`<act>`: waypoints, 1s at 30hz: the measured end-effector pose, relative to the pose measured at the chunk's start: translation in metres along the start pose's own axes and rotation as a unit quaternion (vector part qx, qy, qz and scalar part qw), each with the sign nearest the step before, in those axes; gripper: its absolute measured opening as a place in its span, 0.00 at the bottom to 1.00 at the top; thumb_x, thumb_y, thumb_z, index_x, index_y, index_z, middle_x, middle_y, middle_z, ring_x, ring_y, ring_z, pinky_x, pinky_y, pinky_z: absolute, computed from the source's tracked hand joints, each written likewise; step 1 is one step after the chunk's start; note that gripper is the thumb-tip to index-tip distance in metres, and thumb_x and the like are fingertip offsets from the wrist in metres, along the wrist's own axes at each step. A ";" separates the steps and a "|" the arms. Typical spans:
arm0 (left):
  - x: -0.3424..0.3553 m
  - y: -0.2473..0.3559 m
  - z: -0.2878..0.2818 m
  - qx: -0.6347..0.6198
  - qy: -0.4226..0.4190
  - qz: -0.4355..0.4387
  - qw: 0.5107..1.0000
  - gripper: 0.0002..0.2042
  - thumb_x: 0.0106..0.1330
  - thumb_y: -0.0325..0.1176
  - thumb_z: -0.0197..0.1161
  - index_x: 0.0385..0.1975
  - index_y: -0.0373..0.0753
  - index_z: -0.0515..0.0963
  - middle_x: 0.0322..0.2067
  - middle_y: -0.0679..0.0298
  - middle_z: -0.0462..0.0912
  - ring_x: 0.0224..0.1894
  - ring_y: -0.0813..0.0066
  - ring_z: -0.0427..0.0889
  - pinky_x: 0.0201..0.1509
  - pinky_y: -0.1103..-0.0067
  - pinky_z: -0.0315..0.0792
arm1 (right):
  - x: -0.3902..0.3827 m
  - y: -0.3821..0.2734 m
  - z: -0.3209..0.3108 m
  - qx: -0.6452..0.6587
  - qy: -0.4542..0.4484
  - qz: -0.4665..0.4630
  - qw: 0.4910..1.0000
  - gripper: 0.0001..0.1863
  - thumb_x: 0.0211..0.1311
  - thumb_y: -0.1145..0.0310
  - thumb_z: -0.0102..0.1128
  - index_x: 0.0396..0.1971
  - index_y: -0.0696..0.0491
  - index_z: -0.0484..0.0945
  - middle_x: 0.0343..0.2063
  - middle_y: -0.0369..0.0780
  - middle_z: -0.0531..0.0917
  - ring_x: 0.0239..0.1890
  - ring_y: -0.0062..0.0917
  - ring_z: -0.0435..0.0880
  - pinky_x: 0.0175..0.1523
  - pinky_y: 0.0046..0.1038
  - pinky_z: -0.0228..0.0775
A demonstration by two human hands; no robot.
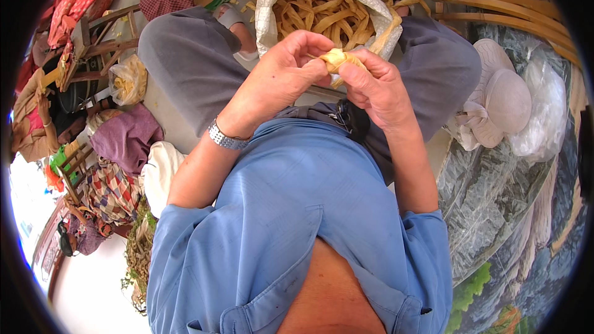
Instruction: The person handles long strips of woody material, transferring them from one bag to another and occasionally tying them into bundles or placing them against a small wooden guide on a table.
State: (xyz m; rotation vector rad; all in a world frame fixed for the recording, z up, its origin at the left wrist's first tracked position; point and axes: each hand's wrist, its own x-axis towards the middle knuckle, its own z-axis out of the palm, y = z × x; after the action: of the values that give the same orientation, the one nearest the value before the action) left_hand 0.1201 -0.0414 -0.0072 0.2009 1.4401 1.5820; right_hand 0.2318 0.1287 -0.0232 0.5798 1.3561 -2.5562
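Note:
Both hands meet above my lap around a small bundle of folded yellow strip. My left hand pinches its left end between thumb and fingers. From the other side, the thumb and bent fingers of my right hand press on it. Just beyond my hands a white woven sack stands with its mouth wide, between my knees. Long flat yellowish strips lie tangled inside. One strip runs over the sack's right side; its lower end passes behind my right hand.
A pale sun hat and clear plastic bags lie to the right, near a wooden slatted chair. Leftward are wooden stools, a plastic bag of yellow pieces, and other seated people. A purple cloth hangs there.

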 end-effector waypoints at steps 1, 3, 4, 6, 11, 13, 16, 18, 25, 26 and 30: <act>0.002 -0.001 0.002 0.034 0.029 0.030 0.999 0.11 0.73 0.30 0.58 0.49 0.31 0.74 0.40 0.63 0.80 0.38 0.83 0.79 0.44 0.83 0.77 | 0.001 0.001 -0.002 0.043 -0.016 0.006 0.999 0.13 0.71 0.60 0.62 0.43 0.55 0.81 0.24 0.29 0.77 0.19 0.09 0.65 0.23 0.16 0.56; 0.001 0.003 -0.001 0.092 0.035 0.005 0.995 0.10 0.72 0.30 0.59 0.47 0.32 0.74 0.36 0.66 0.79 0.34 0.85 0.77 0.38 0.84 0.74 | 0.003 0.003 -0.007 0.128 -0.047 0.017 0.991 0.14 0.73 0.57 0.59 0.42 0.53 0.79 0.21 0.28 0.73 0.17 0.10 0.61 0.22 0.16 0.51; 0.000 0.004 -0.002 0.121 0.040 -0.008 0.992 0.09 0.72 0.31 0.59 0.45 0.32 0.74 0.34 0.68 0.78 0.33 0.86 0.76 0.36 0.85 0.73 | 0.004 0.003 -0.006 0.124 -0.038 0.021 0.991 0.14 0.74 0.56 0.57 0.42 0.53 0.77 0.20 0.28 0.72 0.17 0.10 0.61 0.22 0.16 0.51; -0.005 0.005 -0.001 0.101 0.040 -0.015 0.994 0.10 0.72 0.32 0.60 0.46 0.33 0.75 0.32 0.69 0.78 0.30 0.87 0.73 0.32 0.86 0.70 | 0.005 0.000 -0.004 0.118 -0.019 0.027 0.992 0.16 0.76 0.53 0.52 0.40 0.51 0.75 0.19 0.28 0.69 0.18 0.10 0.61 0.22 0.16 0.51; -0.018 0.012 0.009 0.116 0.046 0.035 0.992 0.12 0.73 0.35 0.62 0.46 0.34 0.77 0.29 0.72 0.78 0.27 0.88 0.70 0.29 0.87 0.67 | 0.006 0.001 0.010 -0.101 0.093 -0.003 0.991 0.17 0.77 0.52 0.49 0.40 0.52 0.73 0.21 0.30 0.70 0.22 0.11 0.66 0.26 0.17 0.59; -0.016 0.013 0.006 0.150 0.050 0.021 0.987 0.10 0.74 0.34 0.62 0.47 0.34 0.78 0.30 0.72 0.78 0.27 0.88 0.71 0.31 0.87 0.67 | 0.006 0.004 0.014 -0.133 0.093 -0.017 0.987 0.18 0.77 0.51 0.50 0.41 0.52 0.73 0.23 0.31 0.72 0.25 0.12 0.69 0.28 0.17 0.63; -0.011 0.008 0.001 0.025 0.068 -0.002 0.997 0.11 0.74 0.36 0.62 0.44 0.34 0.79 0.27 0.71 0.77 0.26 0.87 0.71 0.30 0.86 0.67 | 0.009 0.007 0.020 -0.183 0.078 -0.048 0.979 0.19 0.75 0.51 0.53 0.42 0.54 0.74 0.25 0.32 0.74 0.27 0.13 0.72 0.32 0.18 0.67; -0.012 0.010 0.001 -0.038 0.067 0.007 0.997 0.09 0.74 0.35 0.61 0.43 0.35 0.78 0.24 0.72 0.74 0.23 0.87 0.67 0.28 0.85 0.65 | 0.012 0.008 0.022 -0.218 0.064 -0.078 0.971 0.19 0.74 0.51 0.57 0.43 0.54 0.74 0.25 0.32 0.76 0.29 0.14 0.74 0.34 0.20 0.69; -0.023 0.015 -0.014 -0.209 0.052 -0.004 0.976 0.06 0.74 0.33 0.59 0.38 0.37 0.76 0.22 0.73 0.68 0.19 0.87 0.60 0.24 0.83 0.60 | 0.009 -0.009 0.034 -0.345 0.081 -0.125 0.927 0.19 0.68 0.54 0.66 0.40 0.57 0.75 0.28 0.39 0.83 0.30 0.19 0.79 0.35 0.24 0.71; -0.025 0.015 -0.015 -0.205 0.048 -0.010 0.978 0.07 0.74 0.34 0.60 0.38 0.37 0.76 0.21 0.73 0.69 0.19 0.86 0.60 0.25 0.82 0.61 | 0.007 -0.010 0.035 -0.362 0.083 -0.127 0.920 0.19 0.68 0.55 0.66 0.39 0.57 0.75 0.28 0.41 0.83 0.30 0.21 0.80 0.36 0.25 0.71; -0.030 0.015 -0.016 -0.189 0.052 -0.027 0.980 0.09 0.74 0.36 0.61 0.39 0.37 0.76 0.19 0.73 0.69 0.19 0.86 0.62 0.26 0.82 0.63 | -0.001 -0.006 0.037 -0.377 0.082 -0.104 0.916 0.18 0.68 0.56 0.64 0.39 0.56 0.75 0.28 0.46 0.82 0.30 0.35 0.83 0.36 0.31 0.73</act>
State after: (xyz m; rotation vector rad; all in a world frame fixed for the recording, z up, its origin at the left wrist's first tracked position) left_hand 0.1181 -0.0711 0.0141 -0.1456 1.1830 1.8073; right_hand 0.2210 0.1020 0.0005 0.5120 2.3774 -1.8810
